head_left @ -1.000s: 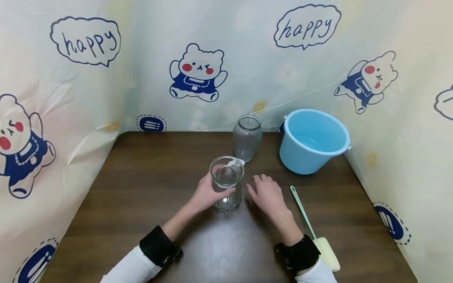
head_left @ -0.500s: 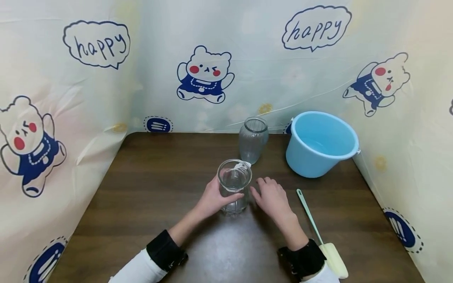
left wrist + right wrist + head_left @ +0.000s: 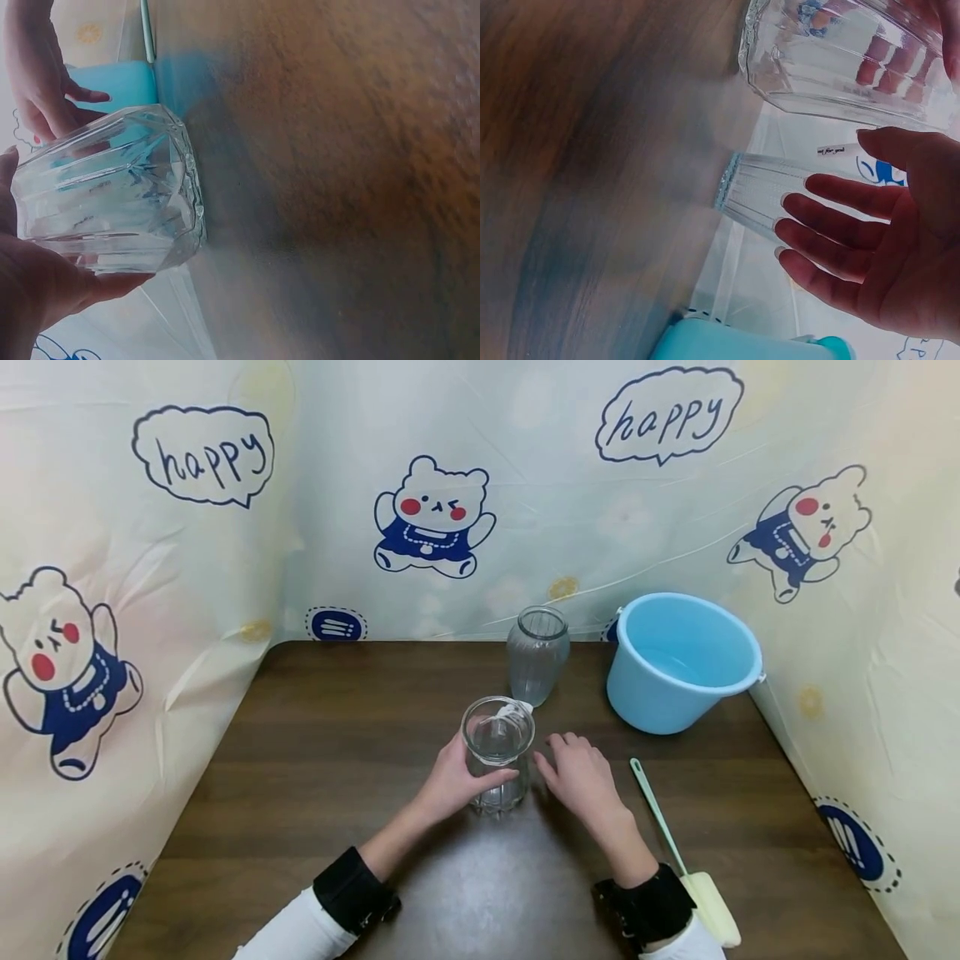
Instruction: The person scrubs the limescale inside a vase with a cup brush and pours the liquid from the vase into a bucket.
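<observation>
My left hand (image 3: 453,783) holds a clear glass vase (image 3: 112,199) with a round rim and faceted sides, thumb across the near side and fingers around the left and back. It stands upright at the middle of the table, its base close to the wood in the left wrist view. A white label (image 3: 514,710) shows by its rim. Just right of this vase is my right hand (image 3: 581,777), holding nothing. Its fingers (image 3: 840,221) are spread and loosely bent in the right wrist view. A second, ribbed glass vase (image 3: 537,664) stands behind, near the back edge.
A light blue bucket (image 3: 651,693) stands at the back right. In front of it lies a sponge brush with a pale green handle (image 3: 660,818) and a cream head (image 3: 711,906), beside my right forearm. A patterned cloth (image 3: 315,552) hangs around the dark wooden table (image 3: 337,727).
The whole head view has shifted slightly, moving everything a little to the right in it. The left hand keeps its hold on the vase and the right hand stays beside it.
</observation>
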`<control>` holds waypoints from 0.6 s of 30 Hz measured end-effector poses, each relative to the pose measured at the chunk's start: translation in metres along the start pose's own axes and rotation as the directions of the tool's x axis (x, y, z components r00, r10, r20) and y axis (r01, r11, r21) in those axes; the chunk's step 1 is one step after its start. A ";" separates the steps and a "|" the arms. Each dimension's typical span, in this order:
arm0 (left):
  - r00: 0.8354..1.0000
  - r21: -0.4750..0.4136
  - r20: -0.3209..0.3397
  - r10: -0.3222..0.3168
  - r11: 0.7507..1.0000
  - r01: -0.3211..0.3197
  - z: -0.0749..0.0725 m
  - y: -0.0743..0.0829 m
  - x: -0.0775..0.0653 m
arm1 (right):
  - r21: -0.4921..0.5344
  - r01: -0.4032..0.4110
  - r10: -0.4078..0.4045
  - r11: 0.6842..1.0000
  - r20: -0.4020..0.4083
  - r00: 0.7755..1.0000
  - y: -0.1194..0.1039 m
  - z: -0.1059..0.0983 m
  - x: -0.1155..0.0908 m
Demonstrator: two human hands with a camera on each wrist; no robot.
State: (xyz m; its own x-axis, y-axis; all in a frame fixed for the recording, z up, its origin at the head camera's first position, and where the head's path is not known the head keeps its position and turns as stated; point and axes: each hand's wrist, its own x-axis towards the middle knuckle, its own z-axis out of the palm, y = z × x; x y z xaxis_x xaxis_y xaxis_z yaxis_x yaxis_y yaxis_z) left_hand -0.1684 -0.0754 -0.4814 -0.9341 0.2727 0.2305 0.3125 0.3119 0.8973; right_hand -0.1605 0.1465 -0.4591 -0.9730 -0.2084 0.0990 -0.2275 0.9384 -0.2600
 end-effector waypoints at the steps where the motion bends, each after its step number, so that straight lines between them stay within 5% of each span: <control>1: 1.000 0.000 -0.001 -0.001 1.000 0.001 0.000 0.000 0.000 | 0.000 -0.001 0.001 1.000 0.002 1.000 0.000 0.000 0.000; 12: 1.000 0.001 0.019 0.007 1.000 -0.007 -0.001 0.000 0.001 | 0.014 0.006 -0.006 1.000 0.003 1.000 -0.001 -0.008 0.002; 18: 0.999 0.074 0.044 -0.005 0.997 0.002 -0.008 0.004 0.001 | 0.001 0.000 0.000 1.000 0.049 0.999 0.012 -0.032 0.005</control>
State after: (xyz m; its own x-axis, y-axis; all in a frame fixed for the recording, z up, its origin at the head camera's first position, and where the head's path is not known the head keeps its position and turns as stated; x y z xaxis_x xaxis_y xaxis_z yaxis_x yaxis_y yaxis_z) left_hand -0.1691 -0.0809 -0.4747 -0.9272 0.3108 0.2089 0.3225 0.3792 0.8673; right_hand -0.1662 0.1653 -0.4307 -0.9738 -0.2215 0.0515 -0.2272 0.9382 -0.2611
